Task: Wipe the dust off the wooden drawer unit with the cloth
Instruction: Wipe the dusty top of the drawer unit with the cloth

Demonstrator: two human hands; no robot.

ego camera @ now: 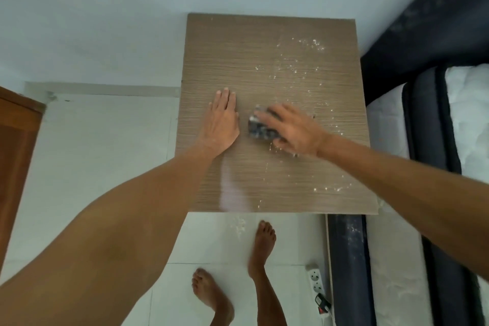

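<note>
Drawer unit (264, 61) seen from above, wooden top fills mid-frame, back edge vs pale wall (105, 8) at 12 o'clock, bed (428, 119) just beside it at 3 o'clock. Left hand (221, 120) lies flat on the top, palm down, fingers together & straight, holding nothing, pointing to 12. Right hand (292, 128) just beside it at 3 o'clock, blurred, pressed down over the cloth (260, 126), fingers spread on it; the dark speckled cloth sticks out at the hand's 9 o'clock, touching the wood. White dust (308, 45) scattered from 1 to 5 o'clock of the cloth; a pale smear (232, 193) near front edge at 6. Bare feet (262, 243) on white floor tiles (92, 167); power strip (315, 282) at 5 o'clock by bed base.
</note>
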